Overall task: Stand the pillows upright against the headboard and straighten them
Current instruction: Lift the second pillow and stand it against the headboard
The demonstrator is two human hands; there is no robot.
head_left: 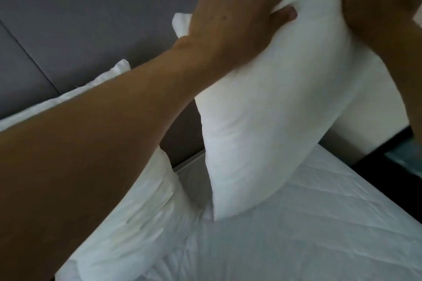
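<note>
A plump white pillow (274, 102) stands on end on the mattress (308, 223), tilted to the right, its lower corner touching the bed. My left hand (230, 18) pinches its upper left corner. At the top right, my right hand (374, 0) grips its upper right edge. Behind it rises the grey padded headboard (91, 18). A second white pillow (137, 212) leans against the headboard to the left, largely hidden by my left forearm; its top edge shows above the arm.
A dark bedside table (402, 153) stands to the right of the bed, below a pale wall. The quilted mattress cover stretches across the foreground.
</note>
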